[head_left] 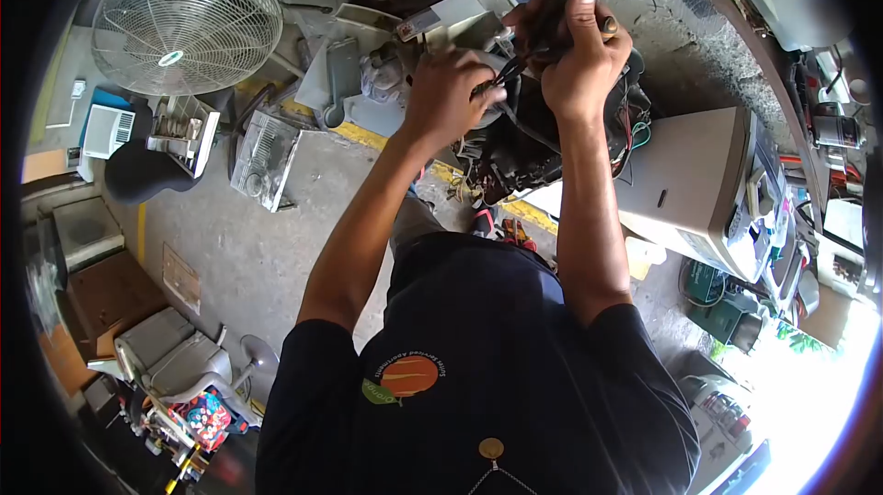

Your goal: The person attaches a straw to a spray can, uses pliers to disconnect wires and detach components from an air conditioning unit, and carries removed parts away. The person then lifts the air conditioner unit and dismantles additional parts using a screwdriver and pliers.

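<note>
My left hand [451, 97] is closed, its thumb and fingertips pinched on thin dark wires [517, 66] that run across to my right hand. My right hand [589, 63] is raised, thumb up and fingers curled round a dark object in shadow; its kind cannot be made out. A small brownish round tip [609, 28] shows by its fingers. Below both hands is a dark, cluttered bin of parts [515, 159], with a grey cable [533, 134] looping over it. Red and green wires [638, 132] hang at its right side.
A large caged fan [184, 21] stands at the upper left. To the right is a white cabinet [685, 173]. A white vented unit [262, 159] lies on the concrete floor [313, 219]. Chairs [179, 357] are at the lower left, and a rough wall [681, 53] rises ahead.
</note>
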A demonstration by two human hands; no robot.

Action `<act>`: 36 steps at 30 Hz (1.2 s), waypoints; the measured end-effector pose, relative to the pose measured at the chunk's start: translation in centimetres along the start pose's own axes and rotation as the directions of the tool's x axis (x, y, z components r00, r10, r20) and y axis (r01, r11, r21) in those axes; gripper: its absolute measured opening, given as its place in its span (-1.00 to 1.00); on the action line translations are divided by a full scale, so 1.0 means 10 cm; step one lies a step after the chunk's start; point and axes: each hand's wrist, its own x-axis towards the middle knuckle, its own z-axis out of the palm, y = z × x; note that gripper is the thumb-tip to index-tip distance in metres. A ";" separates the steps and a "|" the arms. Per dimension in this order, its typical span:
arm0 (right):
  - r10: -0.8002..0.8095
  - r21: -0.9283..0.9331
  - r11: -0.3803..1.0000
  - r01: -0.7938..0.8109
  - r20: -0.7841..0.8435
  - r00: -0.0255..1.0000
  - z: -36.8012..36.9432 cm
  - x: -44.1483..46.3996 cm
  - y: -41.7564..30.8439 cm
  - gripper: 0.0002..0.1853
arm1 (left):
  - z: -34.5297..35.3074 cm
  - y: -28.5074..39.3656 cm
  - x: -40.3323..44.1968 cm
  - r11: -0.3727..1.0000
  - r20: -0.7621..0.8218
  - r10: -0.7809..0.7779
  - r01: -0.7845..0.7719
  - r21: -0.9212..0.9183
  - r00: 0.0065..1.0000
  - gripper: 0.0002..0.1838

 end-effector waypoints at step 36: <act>-0.131 0.049 0.991 0.123 0.268 0.955 0.32 -0.40 0.51 -0.50 | -0.26 -0.15 0.05 0.307 0.232 -0.356 0.348 -0.886 0.905 -0.80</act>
